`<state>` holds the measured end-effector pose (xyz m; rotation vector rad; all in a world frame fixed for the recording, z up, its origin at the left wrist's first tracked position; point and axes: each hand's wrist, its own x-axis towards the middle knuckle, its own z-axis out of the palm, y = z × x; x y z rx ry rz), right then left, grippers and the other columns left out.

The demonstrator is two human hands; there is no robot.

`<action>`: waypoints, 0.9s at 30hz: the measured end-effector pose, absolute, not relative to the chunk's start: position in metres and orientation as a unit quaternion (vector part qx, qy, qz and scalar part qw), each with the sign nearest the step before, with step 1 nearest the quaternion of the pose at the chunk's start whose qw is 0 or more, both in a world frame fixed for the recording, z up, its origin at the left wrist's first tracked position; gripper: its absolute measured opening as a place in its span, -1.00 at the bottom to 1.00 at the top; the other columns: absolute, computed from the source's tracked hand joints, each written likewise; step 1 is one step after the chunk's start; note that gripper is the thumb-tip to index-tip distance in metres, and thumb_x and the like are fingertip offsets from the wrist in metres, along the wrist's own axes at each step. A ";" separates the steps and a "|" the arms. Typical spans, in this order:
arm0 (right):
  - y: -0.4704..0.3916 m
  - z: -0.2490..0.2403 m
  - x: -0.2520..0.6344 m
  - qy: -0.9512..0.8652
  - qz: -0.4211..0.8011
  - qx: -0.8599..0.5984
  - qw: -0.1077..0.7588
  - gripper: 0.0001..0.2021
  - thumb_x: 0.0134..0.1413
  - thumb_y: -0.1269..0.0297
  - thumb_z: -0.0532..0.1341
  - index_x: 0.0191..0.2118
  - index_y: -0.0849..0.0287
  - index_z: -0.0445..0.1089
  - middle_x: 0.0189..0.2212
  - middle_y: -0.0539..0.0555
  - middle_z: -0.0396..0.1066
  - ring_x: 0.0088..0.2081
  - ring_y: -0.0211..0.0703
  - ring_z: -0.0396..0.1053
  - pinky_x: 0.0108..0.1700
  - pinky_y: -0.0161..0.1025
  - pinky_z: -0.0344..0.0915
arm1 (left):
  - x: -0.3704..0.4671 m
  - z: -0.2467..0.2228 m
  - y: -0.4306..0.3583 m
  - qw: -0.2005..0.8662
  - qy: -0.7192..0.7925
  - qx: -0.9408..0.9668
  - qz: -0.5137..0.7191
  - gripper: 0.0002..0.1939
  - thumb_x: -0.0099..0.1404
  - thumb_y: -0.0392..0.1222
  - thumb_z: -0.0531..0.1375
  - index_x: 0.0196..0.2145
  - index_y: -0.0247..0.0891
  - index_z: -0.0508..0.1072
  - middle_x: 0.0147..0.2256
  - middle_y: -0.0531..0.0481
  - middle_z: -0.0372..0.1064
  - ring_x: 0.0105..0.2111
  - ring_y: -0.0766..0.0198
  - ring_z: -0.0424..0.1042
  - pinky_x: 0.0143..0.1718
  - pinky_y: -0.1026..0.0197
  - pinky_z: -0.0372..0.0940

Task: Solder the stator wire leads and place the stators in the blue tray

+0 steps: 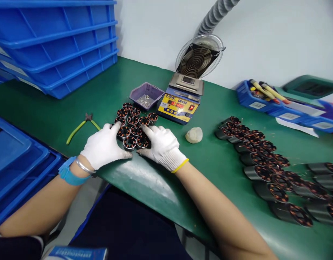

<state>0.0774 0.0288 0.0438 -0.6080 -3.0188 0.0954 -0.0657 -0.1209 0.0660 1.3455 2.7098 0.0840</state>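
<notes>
the left hand (105, 146) and the right hand (163, 144), both in white gloves, are placed around a close group of round wound cores (136, 130), which stand upright near the front edge of the green table (215, 166). the left fingers are spread, thumb apart from the forefinger, and they curve along the left side of the group. the right fingers are also parted, cupped at its right side. whether each fingertip presses on a core i cannot tell well, because the contact is small in this view. behind the group is a purple tray (134, 97) with small bits inside, and just beside it a yellow-fronted device (177, 108) with red digits. cutters (88, 117) with green handles lie to the left of the group. a whitish translucent cup (194, 135) is to the right of the right hand. farther right, more cores (253, 172) are in rows, somewhat blurred.
</notes>
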 end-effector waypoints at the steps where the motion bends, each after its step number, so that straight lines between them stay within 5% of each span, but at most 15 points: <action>1: 0.025 0.046 0.073 -0.973 0.041 -0.226 0.015 -0.14 0.06 -0.25 0.23 0.39 0.06 0.11 0.06 0.25 0.42 -0.09 0.21 0.46 -0.12 0.02 0.38 | -0.066 0.065 -0.119 0.062 0.893 0.446 0.023 0.09 -0.07 0.46 0.26 0.31 -0.13 0.18 0.07 -0.27 0.38 -0.15 -0.21 0.56 -0.24 0.00 0.43; 4: 0.016 0.057 0.060 -0.953 0.082 -0.288 -0.039 -0.10 0.02 -0.20 0.25 0.43 -0.03 -0.01 0.10 0.25 0.40 -0.16 0.21 0.52 -0.24 0.03 0.44 | -0.071 0.063 -0.111 0.084 0.887 0.453 0.028 0.04 -0.08 0.48 0.26 0.24 -0.14 0.23 -0.04 -0.24 0.47 -0.17 -0.23 0.57 -0.26 0.01 0.42; 11: 0.018 0.067 0.062 -0.963 0.107 -0.241 -0.061 -0.17 -0.05 0.00 0.32 0.36 -0.05 0.09 0.13 0.20 0.42 -0.06 0.30 0.52 -0.17 0.14 0.49 | -0.086 0.068 -0.108 0.106 0.858 0.501 0.048 -0.06 -0.12 0.37 0.33 0.15 -0.10 0.29 -0.09 -0.14 0.54 -0.14 -0.19 0.58 -0.24 0.04 0.41; 20: -0.002 0.064 0.075 -0.973 0.081 -0.206 -0.068 -0.32 0.20 -0.10 0.17 0.37 -0.05 0.08 0.11 0.23 0.38 -0.16 0.18 0.54 -0.24 0.00 0.47 | -0.087 0.075 -0.110 0.136 0.821 0.555 0.014 0.11 -0.20 0.37 0.38 0.24 -0.19 0.27 -0.01 -0.26 0.45 -0.10 -0.17 0.54 -0.09 0.02 0.42; 27: -0.011 0.069 0.074 -0.973 0.040 -0.213 -0.078 -0.46 0.22 -0.09 0.15 0.24 -0.03 0.23 -0.01 0.21 0.40 -0.24 0.16 0.54 -0.32 -0.01 0.47 | -0.077 0.071 -0.111 0.126 0.829 0.544 0.045 -0.26 -0.06 0.27 0.33 0.02 -0.18 0.43 -0.18 -0.18 0.43 -0.17 -0.10 0.54 -0.13 0.04 0.43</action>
